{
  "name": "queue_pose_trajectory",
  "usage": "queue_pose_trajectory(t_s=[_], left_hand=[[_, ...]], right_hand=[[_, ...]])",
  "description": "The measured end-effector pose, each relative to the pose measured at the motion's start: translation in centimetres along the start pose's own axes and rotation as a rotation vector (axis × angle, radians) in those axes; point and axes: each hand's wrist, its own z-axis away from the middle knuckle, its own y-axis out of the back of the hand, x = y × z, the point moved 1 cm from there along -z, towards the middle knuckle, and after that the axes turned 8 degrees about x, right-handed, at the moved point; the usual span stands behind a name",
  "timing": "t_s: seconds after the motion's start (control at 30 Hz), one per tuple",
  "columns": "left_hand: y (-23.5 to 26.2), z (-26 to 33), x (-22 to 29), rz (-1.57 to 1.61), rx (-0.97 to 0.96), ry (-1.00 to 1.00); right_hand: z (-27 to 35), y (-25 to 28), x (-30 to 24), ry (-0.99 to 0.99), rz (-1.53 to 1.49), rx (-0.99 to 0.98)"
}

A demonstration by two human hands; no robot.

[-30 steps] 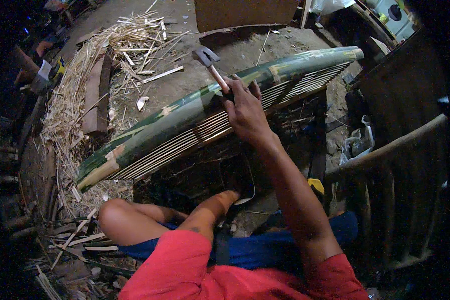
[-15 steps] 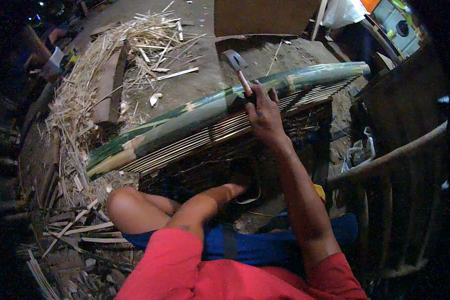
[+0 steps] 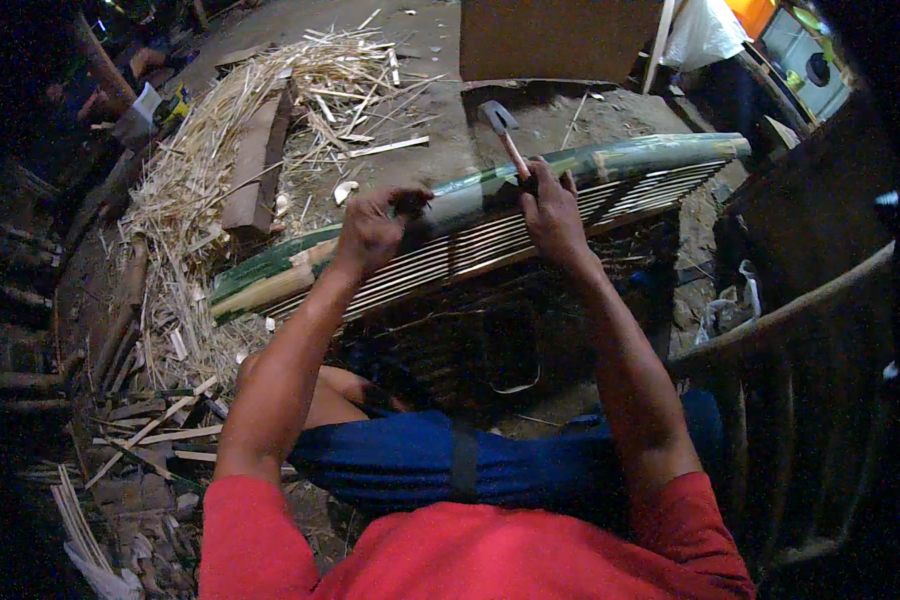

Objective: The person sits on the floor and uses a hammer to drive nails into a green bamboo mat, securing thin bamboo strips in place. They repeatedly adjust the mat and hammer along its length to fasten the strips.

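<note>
Across the scene lies a long green bamboo pole (image 3: 460, 205), split along its length, with a row of thin pale bamboo slats (image 3: 450, 262) along its near side. My right hand (image 3: 558, 215) is closed around the handle of a hammer (image 3: 510, 143), its metal head pointing away over the far side of the bamboo. At the left, my left hand (image 3: 372, 232) is raised over the bamboo with curled fingers. Its fingertips are dark and blurred, so what they hold, if anything, cannot be made out.
A heap of bamboo shavings (image 3: 185, 190) surrounds a wooden block (image 3: 257, 165) at the far left. Split sticks (image 3: 170, 432) litter the ground near left. A brown board (image 3: 560, 40) stands at the back, and a curved wooden rail (image 3: 790, 300) runs along the right.
My left hand has come up from low near my legs to above the bamboo. My right hand still holds the hammer. The whole view has shifted slightly.
</note>
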Motion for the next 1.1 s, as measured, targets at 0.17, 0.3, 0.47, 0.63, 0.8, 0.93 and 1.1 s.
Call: queue_pose_trajectory(t_s=[0.17, 0.3, 0.47, 0.63, 0.8, 0.93, 1.1], left_hand=[[-3.4, -3.1, -1.6, 0.102, 0.130, -0.112], [-4.6, -4.3, -2.7, -0.181, -0.028, -0.100], [-4.0, -5.3, -3.5, -0.277, -0.115, -0.181], [-4.2, -5.2, -3.3, -0.166, -0.082, -0.181], [-3.9, -5.0, -2.7, -0.209, -0.050, -0.233], [-3.7, -4.9, -2.7, -0.232, -0.102, -0.218], [-3.7, -4.7, -2.2, -0.168, -0.057, -0.326]], right_hand=[[0.7, 2.7, -3.7, -0.055, -0.061, 0.028], [3.8, 6.0, -7.6, -0.373, -0.159, -0.156], [5.4, 9.6, -10.9, -0.221, -0.157, -0.209], [5.3, 11.3, -12.9, -0.076, -0.113, -0.238], [4.0, 9.8, -13.5, -0.192, -0.050, -0.370], [3.9, 9.4, -13.7, -0.140, 0.014, -0.399], [4.4, 9.6, -14.1, 0.093, -0.182, -0.074]])
